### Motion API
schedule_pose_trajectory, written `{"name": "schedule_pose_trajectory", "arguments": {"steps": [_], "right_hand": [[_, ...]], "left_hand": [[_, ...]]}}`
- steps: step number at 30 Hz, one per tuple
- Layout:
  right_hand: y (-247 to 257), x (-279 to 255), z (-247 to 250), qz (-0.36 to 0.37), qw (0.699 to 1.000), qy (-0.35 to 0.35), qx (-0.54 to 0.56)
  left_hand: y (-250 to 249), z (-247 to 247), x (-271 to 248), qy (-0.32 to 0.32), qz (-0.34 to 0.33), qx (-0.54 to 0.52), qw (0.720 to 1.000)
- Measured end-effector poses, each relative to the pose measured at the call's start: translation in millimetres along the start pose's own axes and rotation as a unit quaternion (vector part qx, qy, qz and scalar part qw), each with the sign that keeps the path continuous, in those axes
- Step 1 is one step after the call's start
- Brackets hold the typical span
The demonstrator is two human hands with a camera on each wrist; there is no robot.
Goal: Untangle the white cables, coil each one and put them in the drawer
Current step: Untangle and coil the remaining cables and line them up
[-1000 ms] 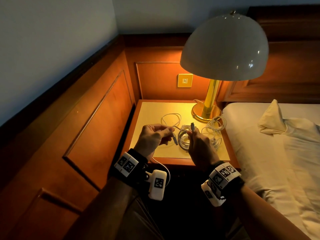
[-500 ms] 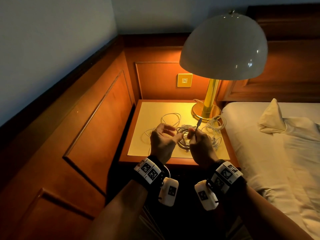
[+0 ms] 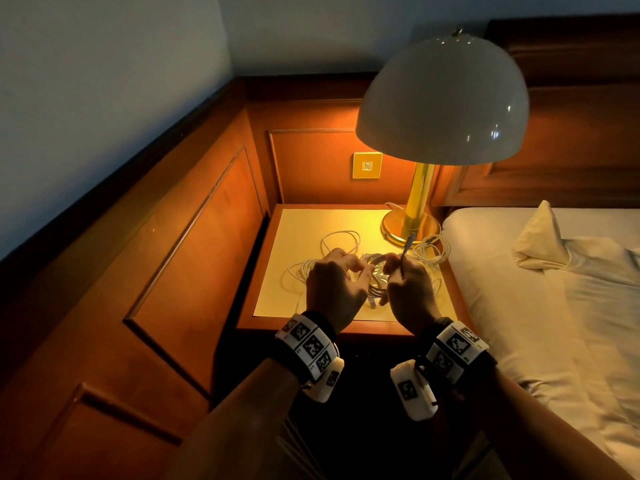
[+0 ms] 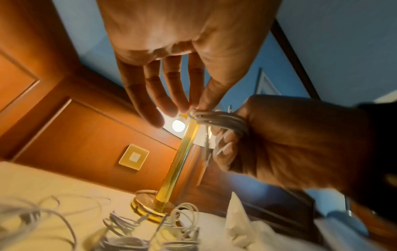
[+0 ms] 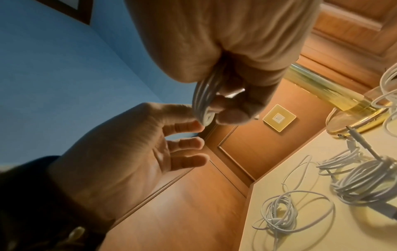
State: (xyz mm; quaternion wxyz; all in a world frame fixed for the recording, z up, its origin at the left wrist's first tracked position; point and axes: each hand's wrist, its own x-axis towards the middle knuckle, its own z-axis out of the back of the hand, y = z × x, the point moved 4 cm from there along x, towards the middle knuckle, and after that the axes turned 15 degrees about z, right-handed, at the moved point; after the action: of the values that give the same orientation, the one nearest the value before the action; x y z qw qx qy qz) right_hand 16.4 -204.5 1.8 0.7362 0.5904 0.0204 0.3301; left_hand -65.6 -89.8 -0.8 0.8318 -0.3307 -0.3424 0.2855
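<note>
A small wooden table (image 3: 273,322) with a pale yellow top is set in a corner of orange-brown wall panelling (image 3: 194,244), lit warmly by a brass lamp (image 3: 420,199) with a white dome shade standing at its far right. A yellow wall plate (image 3: 367,165) is fixed to the panel behind the table, and a bed (image 3: 554,323) with cream sheets and a folded pillow lies to the right. The white cables (image 3: 341,239) are spread over the table top: a loose loop is seen at the far middle, a looser bundle (image 5: 279,214) at the left, a tighter coil (image 5: 365,180) near the middle, and more loops beside the lamp base at the right. Above the middle of the table a coiled bundle of white cable (image 4: 221,118) is held between both hands. The right hand (image 3: 410,292) is closed firmly round that coil, with a plug end (image 3: 408,242) sticking up past its knuckles. The left hand (image 3: 332,289) is mostly open, its fingers (image 4: 150,95) nearly straight, while thumb and forefinger are pinched on the coil's edge. The hands are close together, almost touching at the cable. Marker bands are worn on both wrists.
</note>
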Motion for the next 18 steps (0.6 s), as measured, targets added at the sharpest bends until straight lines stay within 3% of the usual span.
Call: {"name": "schedule_pose_trajectory", "arguments": {"steps": [3, 5, 7, 8, 15, 17, 18], "right_hand": [[3, -2, 0, -0.017, 0.999, -0.009, 0.04], [7, -3, -2, -0.03, 0.996, -0.005, 0.089], [6, -3, -5, -0.063, 0.988, -0.001, 0.142], [5, -3, -6, -0.078, 0.985, 0.0, 0.154], [-3, -3, -2, -0.089, 0.981, -0.023, 0.17], [-10, 0, 3, -0.065, 0.988, -0.046, 0.136], [-14, 1, 6, -0.055, 0.99, -0.058, 0.114]], "left_hand": [[6, -4, 7, 0.064, 0.119, -0.08, 0.988], [7, -11, 10, 0.203, 0.24, -0.163, 0.935], [-1, -17, 4, 0.339, 0.266, -0.201, 0.88], [-5, -17, 1, 0.368, 0.253, -0.198, 0.872], [3, -23, -7, 0.319, 0.172, -0.11, 0.925], [2, -23, -14, 0.327, 0.178, -0.144, 0.917], [3, -26, -15, 0.328, 0.222, -0.173, 0.902]]}}
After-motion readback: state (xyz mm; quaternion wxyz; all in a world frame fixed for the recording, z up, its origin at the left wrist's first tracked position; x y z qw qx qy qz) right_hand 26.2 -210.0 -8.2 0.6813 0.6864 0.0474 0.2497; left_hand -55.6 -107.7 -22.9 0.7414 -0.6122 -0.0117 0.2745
